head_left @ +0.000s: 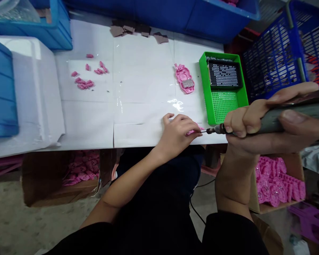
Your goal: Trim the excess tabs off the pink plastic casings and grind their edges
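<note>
My left hand [179, 132] grips a small pink part [191, 132] at the table's front edge, its fingers mostly covering it. My right hand [257, 122] is wrapped round a grey-green power screwdriver [272, 118], held sideways. The driver's thin bit points left and reaches the pink part by my left fingertips; the exact contact is too small to tell. Farther back on the white table [143, 78] lies a pink casing [184, 78] with a silvery rectangular piece in it. Beside it stands a green tray [224, 106] holding a black perforated tray [225, 75] with small metal bits.
Small pink pieces [84, 83] lie at the left, and brown-grey flat pieces [122, 30] at the back. Blue bins [159, 14] and a blue basket [272, 53] border the table. Below are cardboard boxes of pink parts [275, 180] [82, 166] and a hanging cable [198, 210].
</note>
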The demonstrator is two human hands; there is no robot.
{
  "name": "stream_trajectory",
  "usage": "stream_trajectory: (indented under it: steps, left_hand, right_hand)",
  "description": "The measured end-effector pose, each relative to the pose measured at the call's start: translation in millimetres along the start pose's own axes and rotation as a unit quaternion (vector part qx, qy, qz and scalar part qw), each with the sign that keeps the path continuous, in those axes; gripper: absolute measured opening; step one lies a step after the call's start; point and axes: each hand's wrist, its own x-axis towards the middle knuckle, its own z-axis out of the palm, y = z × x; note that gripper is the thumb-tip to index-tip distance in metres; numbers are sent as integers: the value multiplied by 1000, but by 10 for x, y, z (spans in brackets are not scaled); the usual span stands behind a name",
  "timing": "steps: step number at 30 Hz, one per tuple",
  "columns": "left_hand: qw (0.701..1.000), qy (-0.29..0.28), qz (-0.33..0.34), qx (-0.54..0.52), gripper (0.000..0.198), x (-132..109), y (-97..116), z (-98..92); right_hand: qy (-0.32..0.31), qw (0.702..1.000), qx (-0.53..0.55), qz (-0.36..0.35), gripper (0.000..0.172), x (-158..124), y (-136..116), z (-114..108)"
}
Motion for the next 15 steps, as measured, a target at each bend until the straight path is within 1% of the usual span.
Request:
stream_trajectory:
  steps: [3, 8, 12, 15]
  left_hand:
    - [1000, 2, 4, -1, 14, 1, 2, 3]
    - [1000, -12, 2, -13, 14, 13, 4, -15]
    - [1000, -17, 4, -15, 14, 15, 3, -35]
    - [1000, -26, 7, 1, 15, 13, 6, -39]
  right_hand:
    - [14, 1000, -21, 12, 29, -19, -28, -2]
    - [39, 999, -16, 7, 22, -29, -21, 29]
    - [34, 999, -35, 9, 26, -41, -28, 34]
    - [39, 998, -41, 7, 22, -46, -38, 45]
